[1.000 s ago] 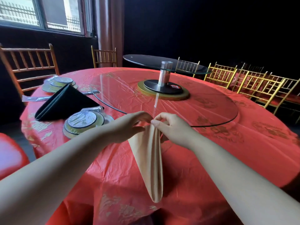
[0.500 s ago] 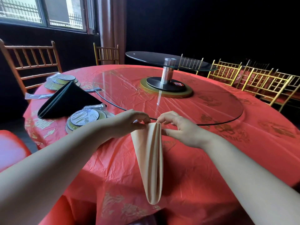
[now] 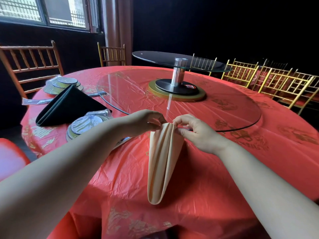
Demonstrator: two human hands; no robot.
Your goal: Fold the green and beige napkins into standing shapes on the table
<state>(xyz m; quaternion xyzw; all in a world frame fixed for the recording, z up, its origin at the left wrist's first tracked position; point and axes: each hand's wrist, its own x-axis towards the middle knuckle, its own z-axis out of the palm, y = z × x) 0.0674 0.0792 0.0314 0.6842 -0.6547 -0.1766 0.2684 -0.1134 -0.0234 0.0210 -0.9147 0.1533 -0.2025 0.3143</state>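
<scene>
A beige napkin (image 3: 161, 163), folded into a long narrow wedge with its rounded tip toward me, lies on the red tablecloth (image 3: 215, 178). My left hand (image 3: 145, 120) pinches its far left corner. My right hand (image 3: 195, 130) pinches its far right corner, and the folded layers spread apart between them. A dark green napkin (image 3: 67, 107) stands folded as a tent shape at the left of the table, away from both hands.
Wrapped stacks of plates (image 3: 84, 125) sit beside the green napkin, with more plates (image 3: 63, 83) behind it. A glass turntable (image 3: 189, 102) with a raised glass tier (image 3: 179, 62) fills the table's middle. Gold chairs (image 3: 283, 87) and wooden chairs (image 3: 32, 66) ring the table.
My hands have drawn slightly apart at the napkin's far end, opening its folded layers wider. The napkin now lies a little broader on the cloth.
</scene>
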